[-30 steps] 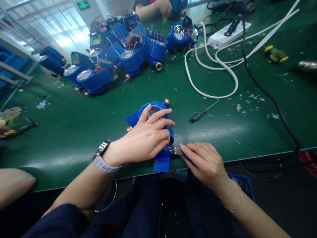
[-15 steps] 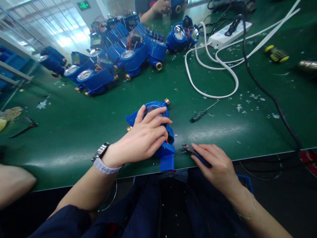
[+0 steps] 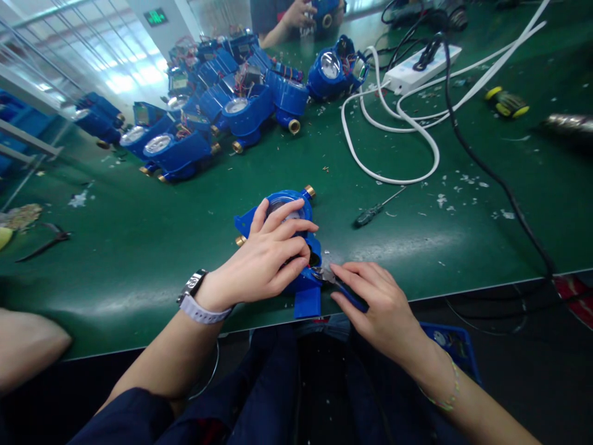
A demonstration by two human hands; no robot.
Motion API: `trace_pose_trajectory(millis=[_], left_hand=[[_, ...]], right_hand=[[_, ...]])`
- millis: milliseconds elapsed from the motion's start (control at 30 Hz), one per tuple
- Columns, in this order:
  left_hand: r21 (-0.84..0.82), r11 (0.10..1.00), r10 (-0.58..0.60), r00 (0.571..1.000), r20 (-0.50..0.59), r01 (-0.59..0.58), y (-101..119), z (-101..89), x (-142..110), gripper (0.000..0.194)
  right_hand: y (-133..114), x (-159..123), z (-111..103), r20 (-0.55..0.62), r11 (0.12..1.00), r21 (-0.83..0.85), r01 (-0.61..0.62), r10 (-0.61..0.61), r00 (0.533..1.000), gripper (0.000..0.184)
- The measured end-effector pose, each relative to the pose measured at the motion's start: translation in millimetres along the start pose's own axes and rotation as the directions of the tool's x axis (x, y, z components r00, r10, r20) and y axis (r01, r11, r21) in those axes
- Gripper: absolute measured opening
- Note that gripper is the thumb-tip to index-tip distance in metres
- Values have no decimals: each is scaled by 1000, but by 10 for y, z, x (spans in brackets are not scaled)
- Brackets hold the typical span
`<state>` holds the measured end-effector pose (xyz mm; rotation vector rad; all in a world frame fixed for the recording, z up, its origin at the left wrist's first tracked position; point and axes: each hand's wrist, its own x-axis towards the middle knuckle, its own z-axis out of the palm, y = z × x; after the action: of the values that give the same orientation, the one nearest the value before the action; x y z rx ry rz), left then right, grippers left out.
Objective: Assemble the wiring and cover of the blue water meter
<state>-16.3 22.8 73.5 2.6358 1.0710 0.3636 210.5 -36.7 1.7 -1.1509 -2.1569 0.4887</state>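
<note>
A blue water meter (image 3: 304,287) with brass pipe ends lies near the front edge of the green bench. Over its round dial my left hand (image 3: 266,256) rests with fingers spread, gripping the meter, its thumb and index finger bent at the open compartment. What those two fingertips pinch, if anything, is hidden. My right hand (image 3: 377,303) is closed round blue-handled cutting pliers (image 3: 351,296). Their jaws reach the compartment's right edge, beside my left thumb. A small clear scrap shows by the jaws.
Several blue meters (image 3: 248,111) crowd the back left. A screwdriver (image 3: 368,216) lies right of my meter, a power strip (image 3: 424,69) with white cable behind it. Another pair of pliers (image 3: 58,233) sits at left. A co-worker's arm (image 3: 32,346) rests at the left edge; another person's hands (image 3: 301,13) are across the bench.
My right hand has moved left, bringing the pliers' jaws from beside the meter to its compartment edge. My left hand keeps its place on the meter. The view has shifted slightly.
</note>
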Motion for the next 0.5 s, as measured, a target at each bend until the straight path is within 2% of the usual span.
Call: trace_pose_trajectory(millis=[367,500], left_hand=[[8,1000,7,1000,-31,-6,-5,36,-18,23],[12,1000,5,999,-49,-5,-3,52,-38,22]], right_hand=[[2,4,19,-36,992,-108,66,-70,997,27],[49,-32,7,-64,996,-72,58,-63,996,25]])
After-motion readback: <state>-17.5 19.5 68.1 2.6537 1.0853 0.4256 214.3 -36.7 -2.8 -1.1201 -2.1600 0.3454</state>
